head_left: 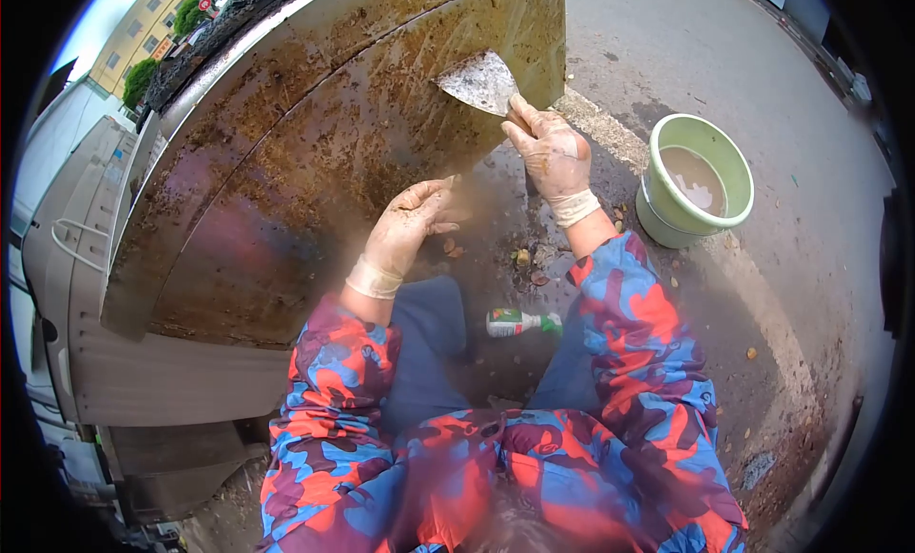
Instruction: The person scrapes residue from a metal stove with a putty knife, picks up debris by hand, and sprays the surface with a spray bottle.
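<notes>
My right hand (553,158), in a pale thin glove, is closed around the handle of a scraper (479,83). The wide blade, speckled with dirt, lies over the upper part of a large metal panel (315,153). Brown grime and grease coat the panel, and a curved seam runs across it. My left hand (412,224), gloved too, is in front of the panel's lower middle. Its fingers are loosely bent and somewhat apart, with nothing visible in them; a blurry smudge hides part of the fingertips.
A light green bucket (658,205) of murky water stands on the pavement at right. A white and green spray bottle (522,322) lies on the ground between my knees. Fallen leaves and dirt dot the ground. Grey vehicle-like bodywork (172,372) is at left.
</notes>
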`<state>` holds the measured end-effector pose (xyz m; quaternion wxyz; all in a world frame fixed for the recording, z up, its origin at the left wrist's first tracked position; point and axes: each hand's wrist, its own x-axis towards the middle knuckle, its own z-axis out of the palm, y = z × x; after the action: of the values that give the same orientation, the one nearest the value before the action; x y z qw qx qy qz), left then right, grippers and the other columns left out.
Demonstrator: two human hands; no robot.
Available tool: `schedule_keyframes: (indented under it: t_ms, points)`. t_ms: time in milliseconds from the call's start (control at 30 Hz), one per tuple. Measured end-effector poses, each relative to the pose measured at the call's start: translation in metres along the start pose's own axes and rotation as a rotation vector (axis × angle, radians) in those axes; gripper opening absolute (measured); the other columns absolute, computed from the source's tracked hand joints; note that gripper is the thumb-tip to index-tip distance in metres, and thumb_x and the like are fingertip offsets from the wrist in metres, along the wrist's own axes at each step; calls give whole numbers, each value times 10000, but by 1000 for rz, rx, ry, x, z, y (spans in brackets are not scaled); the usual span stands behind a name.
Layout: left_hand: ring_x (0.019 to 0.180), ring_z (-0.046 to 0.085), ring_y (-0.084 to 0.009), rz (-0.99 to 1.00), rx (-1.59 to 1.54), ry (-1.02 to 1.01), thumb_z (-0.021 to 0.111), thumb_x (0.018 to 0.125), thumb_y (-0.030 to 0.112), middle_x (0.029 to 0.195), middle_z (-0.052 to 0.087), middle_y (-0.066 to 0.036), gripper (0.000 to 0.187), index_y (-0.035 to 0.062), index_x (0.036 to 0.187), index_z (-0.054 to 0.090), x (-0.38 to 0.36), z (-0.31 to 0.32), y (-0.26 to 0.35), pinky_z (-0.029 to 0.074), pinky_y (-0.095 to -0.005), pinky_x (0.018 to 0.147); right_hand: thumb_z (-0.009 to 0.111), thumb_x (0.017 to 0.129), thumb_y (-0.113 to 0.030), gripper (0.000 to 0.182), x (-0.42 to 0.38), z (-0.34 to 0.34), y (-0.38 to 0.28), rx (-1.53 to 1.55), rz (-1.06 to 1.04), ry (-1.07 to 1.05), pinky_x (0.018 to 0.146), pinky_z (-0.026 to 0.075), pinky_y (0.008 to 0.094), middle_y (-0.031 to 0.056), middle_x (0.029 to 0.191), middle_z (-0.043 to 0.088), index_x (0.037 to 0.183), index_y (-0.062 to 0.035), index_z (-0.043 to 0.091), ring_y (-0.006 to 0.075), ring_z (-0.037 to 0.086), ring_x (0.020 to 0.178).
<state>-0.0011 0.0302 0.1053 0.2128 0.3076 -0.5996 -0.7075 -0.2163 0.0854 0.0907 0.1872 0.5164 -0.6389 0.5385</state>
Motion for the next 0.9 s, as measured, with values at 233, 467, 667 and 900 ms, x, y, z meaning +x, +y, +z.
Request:
schedule_keyframes:
  t_ms: [233,467,667,900]
  points:
    - [988,595,-230,50,-13,84,492,917,203,1101,581,-165,342,18,1204,488,3,-22,3,482,-316,820,599,811,-250,342,-56,15,12,-72,2,-236,647,500,345,84,860,623,1141,-163,575,253,616,755]
    - [983,598,-235,34,-9,121,498,913,192,1087,589,-153,332,16,1193,490,-1,-41,1,486,-319,810,559,818,-183,318,-103,18,24,-247,-44,-624,615,509,361,94,832,623,1134,-159,573,293,617,769]
    - [996,596,-258,45,-44,117,501,910,187,1094,589,-172,320,9,1176,498,-9,-45,6,487,-323,813,583,794,-266,370,-113,8,19,139,814,-890,773,499,387,93,1023,639,1141,-137,587,278,623,935]
    - [1001,593,-272,44,-60,103,508,906,180,1108,580,-192,313,2,1163,501,-7,-47,6,487,-333,821,617,811,-227,479,-102,14,27,999,1388,-549,393,253,214,-33,678,445,1256,-137,467,58,341,467]
